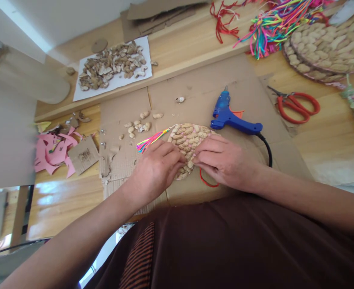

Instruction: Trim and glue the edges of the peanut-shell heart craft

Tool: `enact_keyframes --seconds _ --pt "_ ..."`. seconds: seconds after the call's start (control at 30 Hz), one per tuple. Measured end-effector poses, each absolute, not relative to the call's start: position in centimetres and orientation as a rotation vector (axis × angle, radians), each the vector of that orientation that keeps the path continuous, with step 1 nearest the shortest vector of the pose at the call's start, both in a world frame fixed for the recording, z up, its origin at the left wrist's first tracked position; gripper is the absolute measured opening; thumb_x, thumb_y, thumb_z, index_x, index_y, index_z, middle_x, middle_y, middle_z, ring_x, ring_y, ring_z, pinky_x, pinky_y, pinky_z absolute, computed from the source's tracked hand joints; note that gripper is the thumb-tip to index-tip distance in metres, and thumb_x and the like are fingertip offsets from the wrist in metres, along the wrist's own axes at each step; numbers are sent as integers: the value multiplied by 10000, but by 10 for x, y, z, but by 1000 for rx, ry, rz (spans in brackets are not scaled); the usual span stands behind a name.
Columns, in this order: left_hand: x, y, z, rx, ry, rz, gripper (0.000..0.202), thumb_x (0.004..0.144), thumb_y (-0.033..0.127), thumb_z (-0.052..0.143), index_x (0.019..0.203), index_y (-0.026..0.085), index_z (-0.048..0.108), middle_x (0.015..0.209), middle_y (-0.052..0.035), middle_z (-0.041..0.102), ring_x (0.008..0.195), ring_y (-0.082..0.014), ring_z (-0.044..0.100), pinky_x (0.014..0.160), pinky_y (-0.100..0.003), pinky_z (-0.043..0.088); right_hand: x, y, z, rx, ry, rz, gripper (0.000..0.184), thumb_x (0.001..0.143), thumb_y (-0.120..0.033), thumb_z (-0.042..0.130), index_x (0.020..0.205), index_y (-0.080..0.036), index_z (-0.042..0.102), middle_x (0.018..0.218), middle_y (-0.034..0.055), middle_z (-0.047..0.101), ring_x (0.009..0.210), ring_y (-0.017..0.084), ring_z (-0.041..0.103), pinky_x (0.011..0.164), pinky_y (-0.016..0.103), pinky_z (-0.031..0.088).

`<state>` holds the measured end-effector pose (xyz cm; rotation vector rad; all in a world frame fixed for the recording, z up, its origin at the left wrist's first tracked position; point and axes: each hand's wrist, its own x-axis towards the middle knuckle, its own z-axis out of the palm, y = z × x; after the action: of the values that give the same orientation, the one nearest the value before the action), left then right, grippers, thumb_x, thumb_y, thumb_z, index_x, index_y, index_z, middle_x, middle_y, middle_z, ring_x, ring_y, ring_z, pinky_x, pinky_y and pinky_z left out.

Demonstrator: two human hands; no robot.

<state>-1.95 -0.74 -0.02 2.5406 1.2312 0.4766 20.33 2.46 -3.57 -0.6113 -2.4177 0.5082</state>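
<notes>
A pink-backed piece covered with peanut shells (187, 136) lies on the cardboard sheet in front of me. My left hand (160, 166) rests over its left side, fingers curled and pinched at the shells. From the right, my right hand (217, 158) has its fingertips closed on the shells, close to the left fingertips. Whatever sits between the fingertips of either hand is too small or hidden to make out. A multicoloured tassel (151, 140) hangs off the piece's upper left edge. Red cord (207, 180) curls out below my right hand.
A blue glue gun (235, 118) lies right of the piece, its cable running toward me. Red-handled scissors (297, 106) are farther right. Loose peanuts (137, 125) lie left; a shell heap (113, 64) sits on white paper behind. Pink scraps (54, 150) and finished peanut discs (330, 48) flank the cardboard.
</notes>
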Motion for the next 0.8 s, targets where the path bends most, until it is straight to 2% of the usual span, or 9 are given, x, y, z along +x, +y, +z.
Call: enact_keyframes --seconds 0.17,0.47,0.8 --pt "-17 -15 -8 2420 1367 563 100 919 188 582 882 180 675 865 -50 668 858 -195 601 800 -376 499 204 24 -37 -610 -2430 502 219 947 -132 494 782 -177 632 880 78 647 886 216 572 853 410 505" --pt "-28 -13 -7 2410 1241 619 126 931 171 578 995 197 683 940 -48 688 897 -173 621 829 -360 514 203 25 -37 -599 -2412 514 206 958 -162 498 810 -177 641 888 80 651 876 214 573 845 416 504" --pt "-19 -10 -2 2592 1237 454 128 939 174 535 924 180 662 873 -52 666 869 -195 589 815 -371 499 203 25 -37 -603 -2432 481 220 957 -151 491 788 -174 629 859 82 639 862 216 577 832 410 508"
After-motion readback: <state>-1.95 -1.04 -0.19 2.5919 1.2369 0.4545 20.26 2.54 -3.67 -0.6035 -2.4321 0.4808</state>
